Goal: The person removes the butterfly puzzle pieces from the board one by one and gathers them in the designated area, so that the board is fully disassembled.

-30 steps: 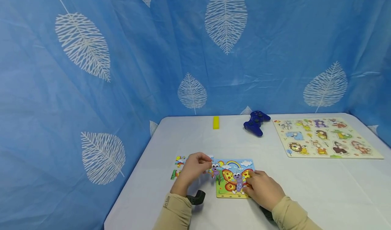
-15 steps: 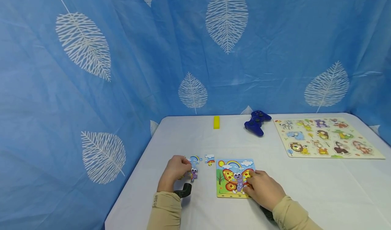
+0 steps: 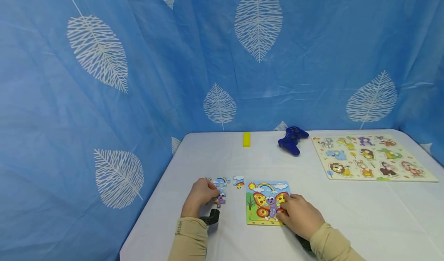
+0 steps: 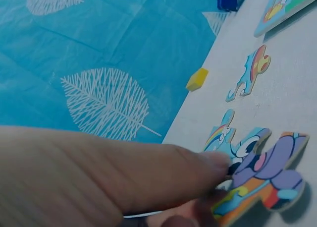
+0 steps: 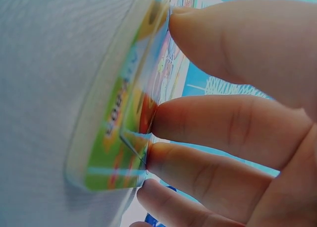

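"How's the grip?"

"Left hand point(image 3: 200, 193) pinches the purple-faced piece point(image 4: 270, 170), left of the butterfly board point(image 3: 264, 204); right hand point(image 3: 301, 213) rests unclenched on that board (lightly, I'd guess)."

"Best keep that pinch near the edge, piece level."

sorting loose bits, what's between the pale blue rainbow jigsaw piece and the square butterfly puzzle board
A jigsaw piece with a white cloud lies between the rainbow piece and the butterfly board, as the head view shows.
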Tool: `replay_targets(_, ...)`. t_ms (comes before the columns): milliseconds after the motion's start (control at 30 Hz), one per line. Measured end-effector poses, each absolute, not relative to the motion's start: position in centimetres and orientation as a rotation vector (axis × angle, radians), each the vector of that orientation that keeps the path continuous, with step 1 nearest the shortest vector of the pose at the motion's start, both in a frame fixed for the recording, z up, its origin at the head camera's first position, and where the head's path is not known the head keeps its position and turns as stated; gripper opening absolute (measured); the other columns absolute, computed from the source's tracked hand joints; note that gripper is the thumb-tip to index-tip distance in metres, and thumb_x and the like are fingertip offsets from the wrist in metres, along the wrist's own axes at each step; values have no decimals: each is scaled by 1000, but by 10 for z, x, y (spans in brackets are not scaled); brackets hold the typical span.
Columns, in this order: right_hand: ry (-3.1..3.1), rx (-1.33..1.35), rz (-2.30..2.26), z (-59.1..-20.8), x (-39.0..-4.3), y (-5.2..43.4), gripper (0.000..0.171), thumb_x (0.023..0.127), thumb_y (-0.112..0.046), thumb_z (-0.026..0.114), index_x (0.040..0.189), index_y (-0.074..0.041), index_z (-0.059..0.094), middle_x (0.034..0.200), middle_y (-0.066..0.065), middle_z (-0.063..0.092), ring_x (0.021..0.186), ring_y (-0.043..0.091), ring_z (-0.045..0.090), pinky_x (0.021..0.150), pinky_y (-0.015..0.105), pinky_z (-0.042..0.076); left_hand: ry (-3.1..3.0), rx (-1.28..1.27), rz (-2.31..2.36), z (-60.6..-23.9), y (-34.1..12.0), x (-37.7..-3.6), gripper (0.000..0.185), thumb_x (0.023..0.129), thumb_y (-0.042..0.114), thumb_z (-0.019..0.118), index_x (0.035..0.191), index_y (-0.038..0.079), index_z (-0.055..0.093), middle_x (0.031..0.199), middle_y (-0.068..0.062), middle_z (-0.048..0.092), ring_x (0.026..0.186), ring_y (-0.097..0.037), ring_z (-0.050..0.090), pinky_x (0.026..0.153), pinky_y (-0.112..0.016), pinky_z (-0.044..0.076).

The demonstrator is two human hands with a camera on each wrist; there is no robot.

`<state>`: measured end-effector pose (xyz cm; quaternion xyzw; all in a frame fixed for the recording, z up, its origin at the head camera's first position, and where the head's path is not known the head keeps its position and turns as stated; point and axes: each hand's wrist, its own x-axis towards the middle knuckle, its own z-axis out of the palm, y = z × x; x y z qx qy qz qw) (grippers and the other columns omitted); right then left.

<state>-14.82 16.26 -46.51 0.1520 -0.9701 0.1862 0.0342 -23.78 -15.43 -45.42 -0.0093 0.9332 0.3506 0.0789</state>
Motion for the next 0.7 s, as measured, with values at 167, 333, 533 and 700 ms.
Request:
replay_targets(167, -2947, 504, 563, -465, -147, 163, 16, 87, -28, 82, 79, -16, 76, 124, 26, 70, 114, 47, 66, 94, 57, 55, 2802, -38, 1066, -455, -151, -238, 14, 87, 17, 78, 87, 4, 74, 72, -1, 66, 62, -13, 58, 55, -26, 46)
replay_targets(333, -2953, 494, 572, -465, -147, 163, 16, 87, -29, 82, 78, -17, 76, 125, 27, 69, 115, 47, 65, 94, 57, 54, 2882, 9, 969, -456, -148, -238, 16, 86, 18, 80, 85, 4, 73, 79, -3, 67, 69, -15, 58, 60, -28, 47)
replay_targets(533, -2961, 485, 579, -465, -147, 162, 16, 87, -29, 82, 78, -17, 77, 126, 26, 69, 115, 47, 65, 95, 58, 54, 2927, -22, 900, -457, -144, -238, 17, 85, 20, 82, 82, 5, 73, 79, -3, 66, 70, -17, 58, 62, -31, 48)
replay_targets(700, -2956, 483, 570, -465, -147, 162, 16, 87, -28, 82, 78, -17, 77, 125, 26, 69, 115, 47, 66, 94, 58, 54, 2944, -42, 845, -459, -143, -239, 18, 84, 22, 81, 81, 7, 74, 79, -2, 67, 70, -17, 58, 61, -31, 48)
